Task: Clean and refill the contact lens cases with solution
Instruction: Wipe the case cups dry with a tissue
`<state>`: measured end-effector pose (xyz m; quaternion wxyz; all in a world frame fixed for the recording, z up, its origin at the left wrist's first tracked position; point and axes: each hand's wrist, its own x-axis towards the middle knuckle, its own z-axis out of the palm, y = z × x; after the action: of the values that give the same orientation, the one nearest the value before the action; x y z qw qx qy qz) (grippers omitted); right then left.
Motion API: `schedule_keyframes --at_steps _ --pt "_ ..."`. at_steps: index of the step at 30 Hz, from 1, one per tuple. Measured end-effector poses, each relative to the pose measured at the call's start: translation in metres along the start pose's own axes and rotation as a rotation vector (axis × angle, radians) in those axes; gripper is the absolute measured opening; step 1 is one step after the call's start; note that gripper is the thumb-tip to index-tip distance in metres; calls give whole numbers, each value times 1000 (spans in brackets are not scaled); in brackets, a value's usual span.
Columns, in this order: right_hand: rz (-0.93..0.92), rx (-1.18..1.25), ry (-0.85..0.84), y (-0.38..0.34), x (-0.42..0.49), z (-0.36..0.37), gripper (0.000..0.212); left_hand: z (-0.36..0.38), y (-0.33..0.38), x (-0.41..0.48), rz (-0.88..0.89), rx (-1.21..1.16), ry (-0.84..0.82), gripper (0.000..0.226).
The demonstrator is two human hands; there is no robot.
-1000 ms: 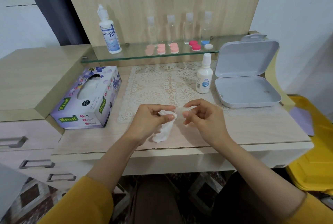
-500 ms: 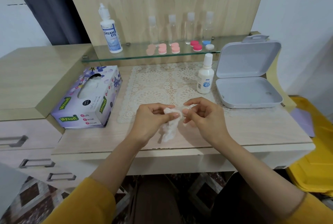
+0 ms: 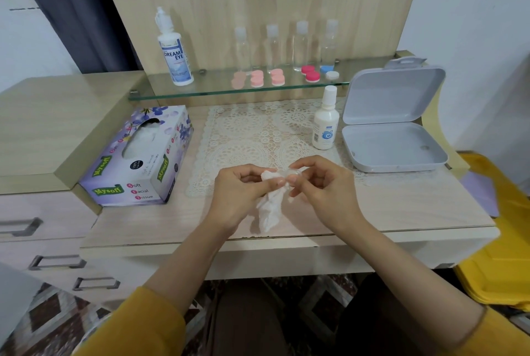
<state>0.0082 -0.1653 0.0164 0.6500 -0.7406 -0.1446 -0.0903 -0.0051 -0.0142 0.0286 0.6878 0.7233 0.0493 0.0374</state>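
Above the desk's front edge my left hand (image 3: 239, 192) grips a crumpled white tissue (image 3: 269, 206) and presses its top into a small clear lens case (image 3: 292, 174). My right hand (image 3: 321, 183) pinches that case between thumb and fingertips; most of it is hidden by my fingers. A small white solution bottle (image 3: 325, 123) stands capped on the lace mat (image 3: 258, 137). Pink, red, blue and white lens cases (image 3: 276, 78) sit in a row on the glass shelf (image 3: 286, 89), with a large Dream Eye solution bottle (image 3: 175, 54) at the shelf's left end.
A purple tissue box (image 3: 137, 160) lies left of the mat. An open grey hinged box (image 3: 393, 126) sits at the right. Several clear capped bottles (image 3: 286, 46) line the back of the shelf. A yellow bin (image 3: 504, 241) stands beyond the desk's right edge.
The tissue has turned a little against the clear case between my fingers, its tail now hanging lower. Both hands stay in the same place.
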Motion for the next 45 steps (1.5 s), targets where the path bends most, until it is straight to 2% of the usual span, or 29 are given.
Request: schedule_keyframes --at_steps 3,6,12,14,16,17,20,21,30,35,40,42,45 --pt "9 7 1 1 0 0 23 -3 1 -1 -8 -26 -37 7" --pt "13 6 -1 2 2 -1 23 -5 0 0 -21 -28 -55 10" --pt "27 15 10 4 3 -1 19 -4 1 -3 30 -75 -122 38" --pt "63 48 7 3 2 0 20 -2 3 -4 58 -65 -112 32" --pt "148 81 -5 3 0 3 35 1 5 -4 67 -81 -82 26" --pt "180 76 -26 3 -1 5 36 3 6 -4 63 -104 -66 25" --pt "184 50 -64 3 -6 12 14 6 8 -4 50 -160 -53 28" --pt "174 59 -59 3 -6 13 13 6 9 -4 48 -161 -54 29" --pt "205 142 24 0 -4 3 23 1 4 -1 40 -151 -40 28" --pt "195 -21 205 4 0 -13 22 -5 -1 0 23 -179 9 23" --pt "62 -214 305 3 0 -16 16 -5 -3 0 30 -125 14 28" --pt "6 -266 294 1 -1 -13 15 -4 -4 1 23 -111 23 23" --pt "-27 -262 148 -1 -2 -10 18 -3 -4 1 20 -98 21 19"
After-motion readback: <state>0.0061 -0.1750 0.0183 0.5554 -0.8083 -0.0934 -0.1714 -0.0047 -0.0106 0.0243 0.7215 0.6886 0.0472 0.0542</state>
